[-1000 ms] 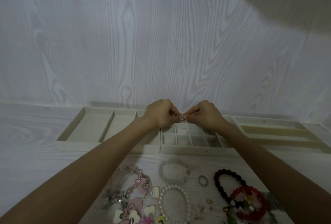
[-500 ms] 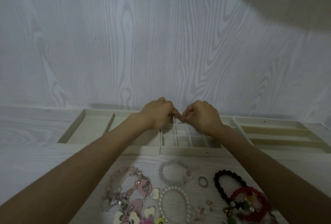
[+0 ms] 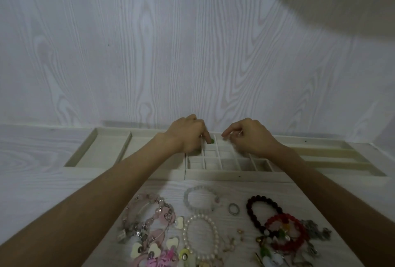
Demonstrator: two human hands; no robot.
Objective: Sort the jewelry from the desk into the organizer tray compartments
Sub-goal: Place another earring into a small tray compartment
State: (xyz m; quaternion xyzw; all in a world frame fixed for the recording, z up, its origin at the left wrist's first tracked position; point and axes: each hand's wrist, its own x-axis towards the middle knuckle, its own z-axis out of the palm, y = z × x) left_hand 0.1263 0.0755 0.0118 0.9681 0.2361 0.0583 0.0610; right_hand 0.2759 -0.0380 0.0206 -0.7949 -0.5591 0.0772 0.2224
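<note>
Mostly unsorted, head view: organizer tray (image 3: pixel 213 174) compartments look nearly bare; left hand (image 3: pixel 188 134) pinches a small green piece (image 3: pixel 212 141) over the tray's small cells; right hand (image 3: pixel 249 136) loosely curled, contents unclear; bracelets (image 3: pixel 201 236) and ring (image 3: pixel 233 209) on counter (image 3: pixel 32 192) before tray

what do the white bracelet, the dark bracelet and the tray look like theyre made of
White bracelet: round, glossy off-white beads, so pearl or imitation pearl; which one cannot be told.
Dark bracelet: large, smooth, dark brown-red beads with a dull sheen, probably polished wood or stone.
Organizer tray: matte cream surface without shine, likely fabric or velvet lining over a rigid frame.
</note>
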